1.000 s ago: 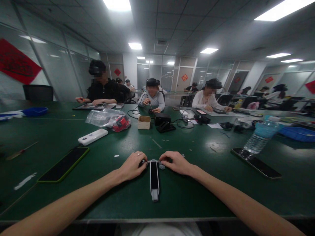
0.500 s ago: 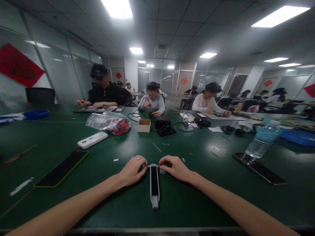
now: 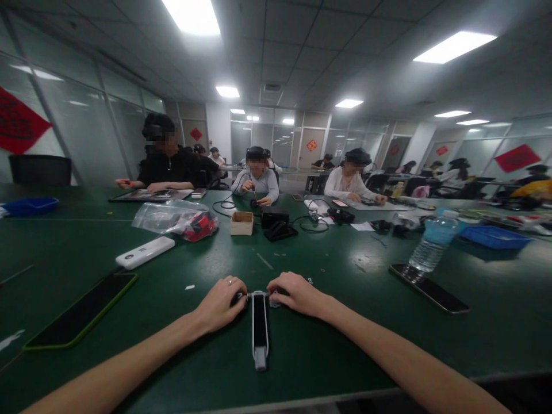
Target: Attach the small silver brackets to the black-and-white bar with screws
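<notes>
A long, narrow device (image 3: 260, 325) with a white rim, a black inner strip and a grey block at its near end lies on the green table in front of me. At its far left corner my left hand (image 3: 225, 302) is closed in a pinch; a small dark and silvery piece (image 3: 240, 296) shows at those fingertips. My right hand (image 3: 297, 293) pinches at the far right corner, with a small grey part (image 3: 275, 303) partly hidden under its fingers. Short thin metal bits bridge the fingertips and the device.
Left of me lie a green-edged phone (image 3: 81, 313) and a white power bank (image 3: 145, 252). Ahead are a plastic bag (image 3: 172, 218), a small open box (image 3: 242, 223) and a black case (image 3: 276, 217). A water bottle (image 3: 433, 241) stands by another phone (image 3: 429, 287). Several people sit opposite.
My view has turned slightly right, so everything appears shifted left. Both hands keep their places at the far end of the device.
</notes>
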Tool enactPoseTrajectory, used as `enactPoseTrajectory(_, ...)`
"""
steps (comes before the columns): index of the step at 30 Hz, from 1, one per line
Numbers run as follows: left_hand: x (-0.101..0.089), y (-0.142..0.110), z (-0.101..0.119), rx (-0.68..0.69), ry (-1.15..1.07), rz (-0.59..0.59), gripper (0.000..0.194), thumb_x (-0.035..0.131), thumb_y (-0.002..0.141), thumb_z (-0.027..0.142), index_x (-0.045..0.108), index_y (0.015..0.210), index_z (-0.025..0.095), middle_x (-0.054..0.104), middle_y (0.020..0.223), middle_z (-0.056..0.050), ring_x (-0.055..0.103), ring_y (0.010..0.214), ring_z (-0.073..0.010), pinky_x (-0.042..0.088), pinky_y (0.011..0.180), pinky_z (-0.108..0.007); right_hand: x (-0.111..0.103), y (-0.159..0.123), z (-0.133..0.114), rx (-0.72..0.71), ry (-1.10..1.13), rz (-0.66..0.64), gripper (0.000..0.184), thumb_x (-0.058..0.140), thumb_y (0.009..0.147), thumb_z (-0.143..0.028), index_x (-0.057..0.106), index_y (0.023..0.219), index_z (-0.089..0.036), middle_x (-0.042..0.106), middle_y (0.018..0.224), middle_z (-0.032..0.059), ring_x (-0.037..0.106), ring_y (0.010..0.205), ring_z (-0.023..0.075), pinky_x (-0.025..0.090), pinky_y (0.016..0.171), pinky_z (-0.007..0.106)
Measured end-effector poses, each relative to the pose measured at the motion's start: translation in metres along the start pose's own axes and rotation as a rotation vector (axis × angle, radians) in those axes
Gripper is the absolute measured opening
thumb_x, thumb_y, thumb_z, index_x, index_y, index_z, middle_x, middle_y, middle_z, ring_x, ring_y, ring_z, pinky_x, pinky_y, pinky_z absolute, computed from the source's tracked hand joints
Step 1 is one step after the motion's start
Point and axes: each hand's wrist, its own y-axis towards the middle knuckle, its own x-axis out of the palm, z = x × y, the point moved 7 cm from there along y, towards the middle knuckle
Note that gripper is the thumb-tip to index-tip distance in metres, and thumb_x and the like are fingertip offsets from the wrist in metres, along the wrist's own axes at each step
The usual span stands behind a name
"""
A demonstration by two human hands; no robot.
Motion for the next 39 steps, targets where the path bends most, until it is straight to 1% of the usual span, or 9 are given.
enactPoseTrajectory(5,0.0,0.0,-0.003,-0.008,0.003,0.005,0.014,0.046,0.085,0.021,0.059,0.088,0.017,0.061,0.089,-0.006,0.055,0.084,-0.0204,0.042,0.078,-0.035,-0.028,-0.003,0.031,0.078,-0.204,0.037,0.021,0.048,0.093,-0.028,0.062,0.102,-0.016,0.066,0.098,0.0069,0.058,0.091,0.0181,0.042,0.082,0.032)
enactPoseTrajectory(7,-0.001,-0.001,-0.004,-0.008,-0.002,0.013,0.015,0.045,0.085,0.021,0.059,0.088,0.017,0.061,0.089,-0.006,0.055,0.085,-0.0205,0.042,0.078,-0.035,-0.045,-0.009,0.057,0.234,-0.325,0.013,0.023,0.044,0.094,-0.025,0.062,0.104,-0.016,0.066,0.101,0.0084,0.058,0.095,0.0189,0.041,0.085,0.032)
enactPoseTrajectory(10,-0.003,0.0,-0.005,-0.016,-0.005,0.034,0.015,0.045,0.085,0.021,0.058,0.087,0.017,0.061,0.089,-0.006,0.055,0.085,-0.0205,0.042,0.079,-0.035,-0.059,-0.028,0.102,0.521,-0.447,-0.147,0.022,0.047,0.09,-0.022,0.062,0.106,-0.017,0.065,0.105,0.011,0.058,0.101,0.0228,0.041,0.084,0.033)
enactPoseTrajectory(15,-0.004,0.0,-0.005,-0.01,-0.003,0.058,0.015,0.045,0.085,0.022,0.059,0.085,0.017,0.061,0.087,-0.006,0.055,0.084,-0.0202,0.042,0.078,-0.034,-0.053,-0.05,0.142,0.674,-0.411,-0.286,0.023,0.062,0.078,-0.015,0.066,0.1,-0.018,0.067,0.097,0.0101,0.064,0.089,0.0213,0.043,0.069,0.025)
enactPoseTrajectory(20,-0.006,0.0,-0.003,0.01,-0.002,0.089,0.014,0.045,0.085,0.022,0.058,0.084,0.017,0.061,0.086,-0.006,0.056,0.083,-0.0199,0.043,0.077,-0.033,-0.044,-0.054,0.15,0.712,-0.363,-0.304,0.013,0.06,0.078,-0.013,0.068,0.088,-0.016,0.068,0.09,0.01,0.065,0.082,0.0191,0.041,0.064,0.022)
enactPoseTrajectory(26,-0.008,-0.002,-0.005,-0.006,-0.016,0.141,0.013,0.046,0.085,0.023,0.056,0.091,0.017,0.061,0.089,-0.005,0.057,0.084,-0.0193,0.044,0.077,-0.033,-0.048,-0.041,0.126,0.623,-0.325,-0.216,0.011,0.054,0.083,-0.015,0.064,0.085,-0.013,0.067,0.088,0.0114,0.063,0.081,0.0193,0.042,0.066,0.024)
enactPoseTrajectory(31,-0.012,-0.006,0.003,0.032,-0.042,0.172,0.02,0.052,0.085,0.027,0.052,0.103,0.018,0.061,0.093,-0.003,0.057,0.085,-0.0184,0.045,0.079,-0.033,-0.04,-0.011,0.054,0.267,0.036,0.148,0.016,0.051,0.088,-0.027,0.062,0.091,-0.015,0.065,0.088,0.0054,0.059,0.077,0.0153,0.046,0.07,0.027)
enactPoseTrajectory(36,-0.007,-0.012,0.023,0.141,-0.03,0.121,0.025,0.065,0.08,0.032,0.055,0.099,0.02,0.061,0.089,-0.002,0.056,0.082,-0.0174,0.044,0.075,-0.029,-0.009,-0.005,-0.012,0.116,0.342,0.192,0.012,0.055,0.086,-0.024,0.064,0.09,-0.017,0.066,0.084,0.0029,0.06,0.073,0.0134,0.049,0.065,0.025)
enactPoseTrajectory(39,-0.003,-0.015,0.032,0.215,-0.036,0.129,0.022,0.066,0.081,0.032,0.056,0.095,0.019,0.062,0.087,-0.002,0.056,0.082,-0.0168,0.044,0.075,-0.029,-0.003,-0.006,-0.03,0.116,0.418,0.233,0.01,0.058,0.083,-0.022,0.065,0.087,-0.017,0.067,0.081,0.0024,0.06,0.07,0.013,0.049,0.065,0.025)
